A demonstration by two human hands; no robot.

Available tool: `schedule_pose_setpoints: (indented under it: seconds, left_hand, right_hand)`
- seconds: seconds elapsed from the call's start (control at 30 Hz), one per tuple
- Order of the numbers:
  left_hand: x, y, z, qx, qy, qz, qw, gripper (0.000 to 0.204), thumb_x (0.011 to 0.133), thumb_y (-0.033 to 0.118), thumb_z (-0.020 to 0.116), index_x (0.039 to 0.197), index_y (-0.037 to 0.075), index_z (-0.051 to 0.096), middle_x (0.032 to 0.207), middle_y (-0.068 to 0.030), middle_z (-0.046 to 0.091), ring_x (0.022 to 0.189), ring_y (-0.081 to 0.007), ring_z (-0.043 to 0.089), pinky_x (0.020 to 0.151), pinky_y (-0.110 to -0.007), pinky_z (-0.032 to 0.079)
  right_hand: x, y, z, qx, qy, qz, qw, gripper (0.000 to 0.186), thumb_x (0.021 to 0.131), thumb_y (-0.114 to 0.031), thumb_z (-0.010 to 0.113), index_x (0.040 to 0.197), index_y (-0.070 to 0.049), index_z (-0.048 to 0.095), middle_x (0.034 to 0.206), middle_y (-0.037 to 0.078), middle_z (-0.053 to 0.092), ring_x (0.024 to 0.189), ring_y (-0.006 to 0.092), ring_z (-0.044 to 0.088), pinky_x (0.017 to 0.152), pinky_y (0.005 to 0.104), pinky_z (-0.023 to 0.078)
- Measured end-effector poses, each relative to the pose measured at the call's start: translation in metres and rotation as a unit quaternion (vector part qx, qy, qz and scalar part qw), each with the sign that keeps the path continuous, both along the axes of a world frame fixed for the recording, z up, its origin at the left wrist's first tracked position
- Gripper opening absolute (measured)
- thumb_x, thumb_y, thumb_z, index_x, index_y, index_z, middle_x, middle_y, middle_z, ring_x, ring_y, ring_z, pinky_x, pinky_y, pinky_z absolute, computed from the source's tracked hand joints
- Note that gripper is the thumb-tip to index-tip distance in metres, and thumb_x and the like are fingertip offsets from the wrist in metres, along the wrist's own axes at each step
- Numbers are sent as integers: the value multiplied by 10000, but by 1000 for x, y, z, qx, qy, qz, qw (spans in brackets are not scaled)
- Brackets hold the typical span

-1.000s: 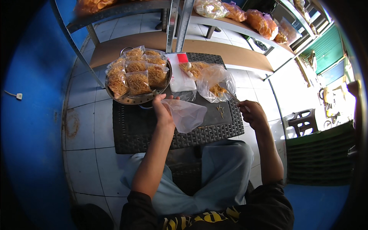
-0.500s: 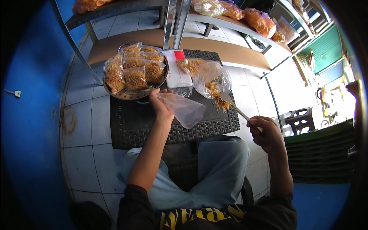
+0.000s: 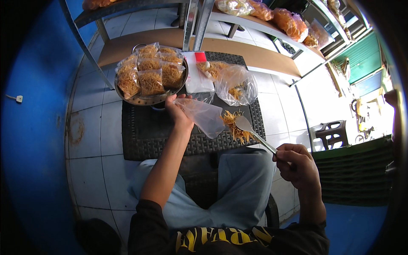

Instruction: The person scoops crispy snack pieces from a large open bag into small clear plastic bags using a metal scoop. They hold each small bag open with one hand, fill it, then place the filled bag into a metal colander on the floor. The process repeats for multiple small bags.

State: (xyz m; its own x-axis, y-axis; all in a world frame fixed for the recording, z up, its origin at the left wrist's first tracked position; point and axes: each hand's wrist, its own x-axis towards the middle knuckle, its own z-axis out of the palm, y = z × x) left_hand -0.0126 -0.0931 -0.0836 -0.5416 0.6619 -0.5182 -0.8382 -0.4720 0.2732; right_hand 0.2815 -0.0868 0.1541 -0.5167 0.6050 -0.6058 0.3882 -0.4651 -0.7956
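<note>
My left hand is closed round one end of a clear plastic bag, whose wide mouth faces right. In my right hand I grip the handle of a spoon. Its bowl bears a heap of thin golden-brown fried shreds, right at the bag's mouth; whether they touch the plastic I cannot tell. Behind the spoon lies a larger clear bag with more shreds in it. Left of it is a white packet with a red patch.
A round metal tray at the far left of the black woven-pattern table carries several filled packets. Metal-framed shelves stand behind, with bagged snacks on the upper one. A dark plastic stool is at the right.
The spoon with its shreds has moved left and nearer to me, from the larger bag to the mouth of the small bag. My left hand has stayed almost in place.
</note>
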Motion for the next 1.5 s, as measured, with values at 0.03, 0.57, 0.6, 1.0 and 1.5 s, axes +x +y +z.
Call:
schedule_pose_setpoints:
  seconds: [0.03, 0.57, 0.6, 1.0, 1.5]
  left_hand:
    - [0, 0, 1, -1, 1, 5, 1000, 367, 820, 384, 539, 929, 34, 523, 912, -165, 583, 843, -341, 577, 808, -567, 500]
    - [6, 3, -1, -5, -8, 9, 1000, 362, 829, 389, 516, 940, 45, 536, 949, -146, 566, 902, -349, 569, 862, -611, 479]
    - [7, 1, 2, -5, -3, 10, 1000, 362, 827, 388, 517, 938, 45, 537, 949, -145, 565, 901, -349, 568, 859, -611, 480]
    - [17, 4, 2, -33, 4, -9, 999, 347, 803, 376, 535, 926, 52, 538, 946, -121, 571, 870, -311, 576, 817, -536, 499]
    - [8, -9, 33, 70, 75, -79, 992, 331, 891, 277, 558, 1116, 34, 552, 1042, -104, 611, 945, -252, 645, 842, -411, 572]
  right_hand:
    - [0, -1, 0, 5, -5, -2, 1000, 184, 910, -150, 570, 857, 13, 637, 556, -26, 437, 391, 16, 298, 361, 193, 207]
    - [-16, 2, -17, -24, -32, 30, 999, 188, 901, -158, 600, 880, 24, 639, 608, 5, 504, 404, 22, 362, 366, 176, 234]
    - [-19, 3, -18, -14, -47, 33, 998, 193, 901, -163, 599, 882, 25, 640, 607, 4, 504, 407, 24, 368, 369, 176, 239]
    - [-83, 26, -28, 200, -177, 205, 941, 275, 905, -248, 611, 847, 10, 688, 616, 18, 567, 460, 70, 458, 429, 224, 346]
    - [-114, 14, -10, 545, -179, 299, 762, 273, 891, -177, 607, 797, 69, 679, 616, 174, 645, 569, 270, 657, 600, 371, 522]
